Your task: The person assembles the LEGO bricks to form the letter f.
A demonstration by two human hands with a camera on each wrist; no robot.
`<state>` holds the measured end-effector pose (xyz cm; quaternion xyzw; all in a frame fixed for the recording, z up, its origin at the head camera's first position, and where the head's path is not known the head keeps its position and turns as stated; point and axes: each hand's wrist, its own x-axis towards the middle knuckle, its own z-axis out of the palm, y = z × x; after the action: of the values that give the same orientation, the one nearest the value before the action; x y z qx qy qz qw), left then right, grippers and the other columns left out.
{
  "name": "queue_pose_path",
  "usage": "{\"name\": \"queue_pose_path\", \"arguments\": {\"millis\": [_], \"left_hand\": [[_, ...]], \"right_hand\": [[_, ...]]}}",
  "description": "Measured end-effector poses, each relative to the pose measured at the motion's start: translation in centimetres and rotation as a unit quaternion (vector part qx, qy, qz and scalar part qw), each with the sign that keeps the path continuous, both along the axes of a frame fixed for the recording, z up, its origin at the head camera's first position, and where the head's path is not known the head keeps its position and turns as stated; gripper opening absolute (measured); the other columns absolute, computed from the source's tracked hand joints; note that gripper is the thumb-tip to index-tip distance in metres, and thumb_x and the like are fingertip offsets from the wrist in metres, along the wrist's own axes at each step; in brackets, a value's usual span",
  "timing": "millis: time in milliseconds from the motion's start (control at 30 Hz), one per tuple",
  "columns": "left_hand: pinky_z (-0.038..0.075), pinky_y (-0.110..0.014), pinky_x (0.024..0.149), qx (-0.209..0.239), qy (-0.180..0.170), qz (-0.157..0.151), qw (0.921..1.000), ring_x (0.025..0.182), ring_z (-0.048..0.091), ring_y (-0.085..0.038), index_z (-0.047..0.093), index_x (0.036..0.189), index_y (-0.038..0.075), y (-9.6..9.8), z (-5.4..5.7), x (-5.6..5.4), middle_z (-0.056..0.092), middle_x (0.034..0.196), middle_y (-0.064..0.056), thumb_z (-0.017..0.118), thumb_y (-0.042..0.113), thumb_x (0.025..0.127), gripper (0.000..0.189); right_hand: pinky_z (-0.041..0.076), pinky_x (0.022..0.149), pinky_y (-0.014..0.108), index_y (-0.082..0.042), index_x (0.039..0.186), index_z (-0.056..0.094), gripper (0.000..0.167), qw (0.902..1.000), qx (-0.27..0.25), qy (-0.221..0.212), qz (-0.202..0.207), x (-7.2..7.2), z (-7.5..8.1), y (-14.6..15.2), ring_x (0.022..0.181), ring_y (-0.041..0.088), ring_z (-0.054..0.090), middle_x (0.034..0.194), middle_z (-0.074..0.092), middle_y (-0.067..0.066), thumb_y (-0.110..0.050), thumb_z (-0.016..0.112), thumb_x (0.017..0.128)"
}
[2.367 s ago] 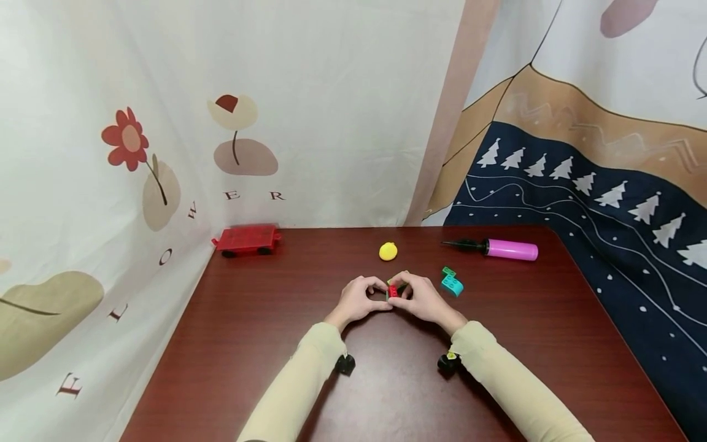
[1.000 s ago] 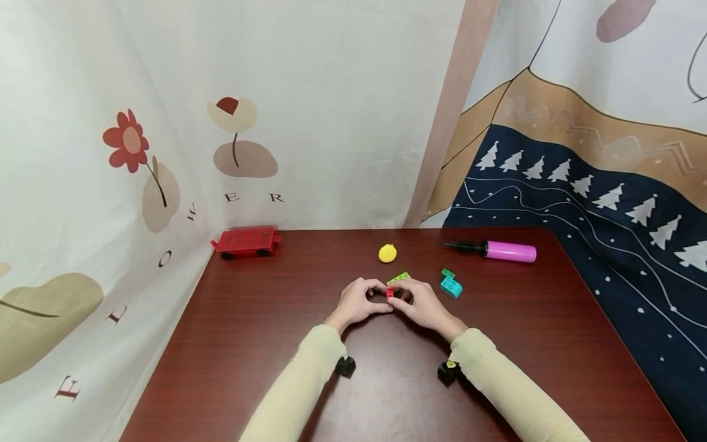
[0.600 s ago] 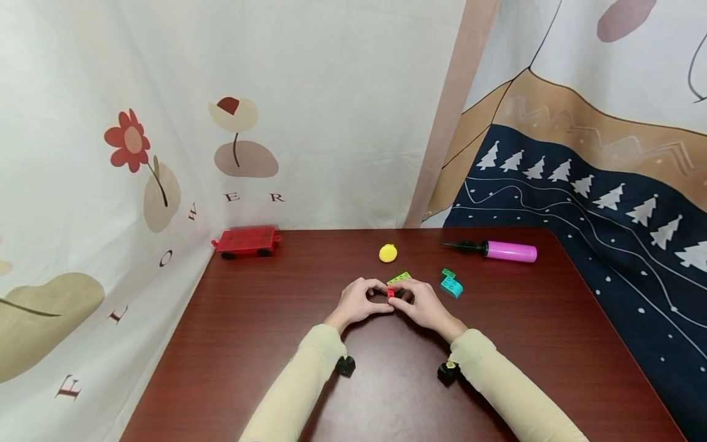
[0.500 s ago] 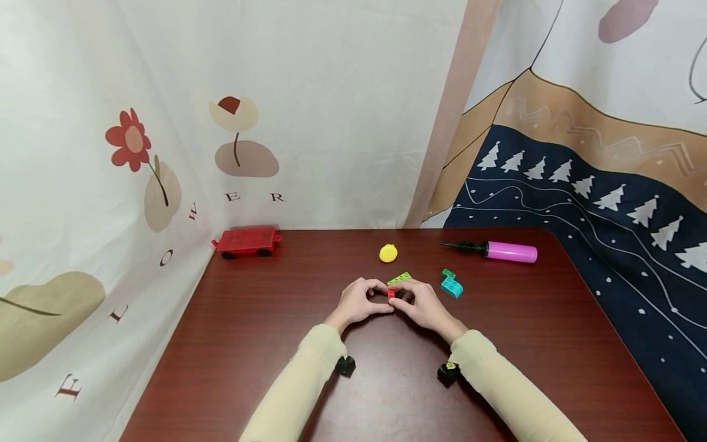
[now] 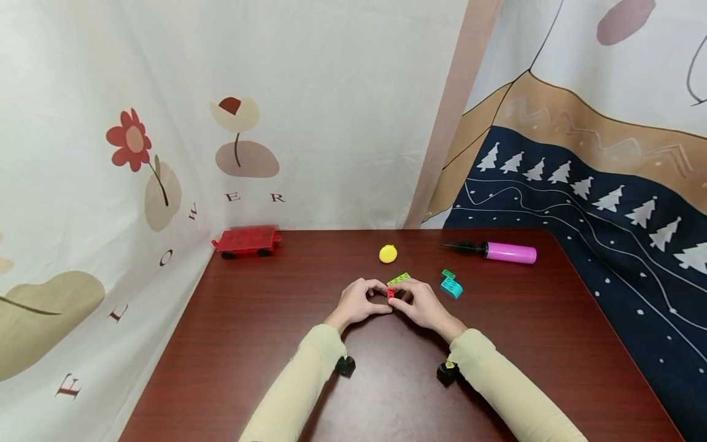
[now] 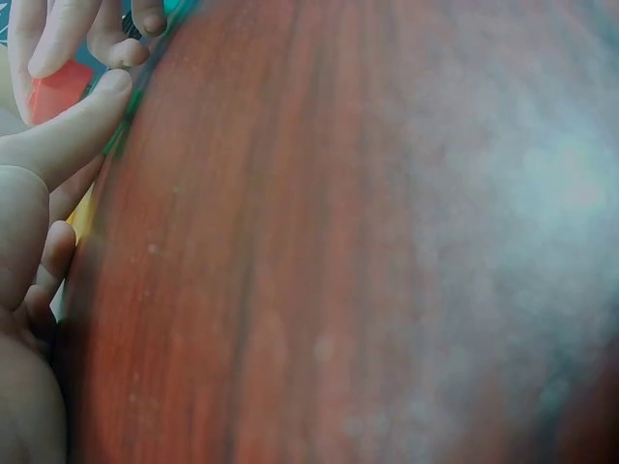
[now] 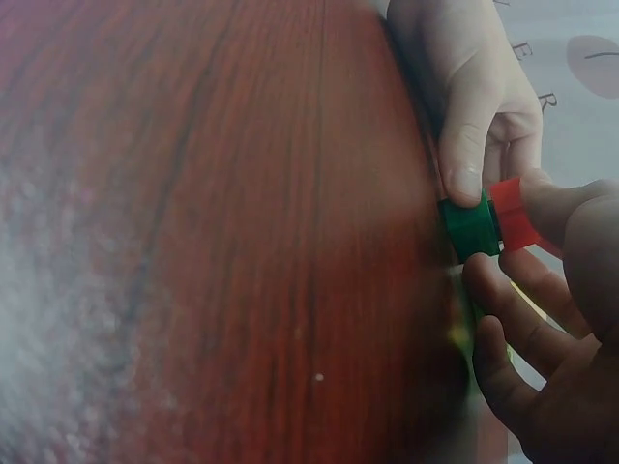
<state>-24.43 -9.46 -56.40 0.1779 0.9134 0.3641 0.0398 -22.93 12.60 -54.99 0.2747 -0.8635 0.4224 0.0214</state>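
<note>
A big brown table fills the low part of the head view. Far back on it, a red cart stands at ten o'clock from the hands, and a purple pump lies at two o'clock. In the middle, the left hand and the right hand are close together. A light green block lies at one o'clock, just past the right hand's fingers. The right hand pinches a red block, and the left hand pinches a dark green block. To do this well, I think both blocks should sit straight, face to face, with a soft, even push. The red block is between right thumb and finger, at nine o'clock from that palm. Seen from the right wrist, the dark green block is at nine o'clock from the red block, against the left thumb; I can't tell if they are joined
</note>
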Motion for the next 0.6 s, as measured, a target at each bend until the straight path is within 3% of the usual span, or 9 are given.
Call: {"name": "queue_pose_path", "arguments": {"millis": [600], "left_hand": [[0.043, -0.034, 0.078, 0.008, 0.005, -0.009, 0.9999, 0.087, 0.053, -0.009, 0.077, 0.114, 0.035, -0.1, -0.21, -0.22, 0.066, 0.095, 0.016, 0.094, 0.045, 0.077, 0.042]], "right_hand": [[0.058, 0.074, 0.029, -0.007, 0.12, 0.076, 0.026, 0.9996, -0.012, 0.025, -0.007, 0.17, -0.56, -0.23, 0.08, 0.011, 0.068, 0.111, 0.07, 0.005, -0.014, 0.08, 0.095]]}}
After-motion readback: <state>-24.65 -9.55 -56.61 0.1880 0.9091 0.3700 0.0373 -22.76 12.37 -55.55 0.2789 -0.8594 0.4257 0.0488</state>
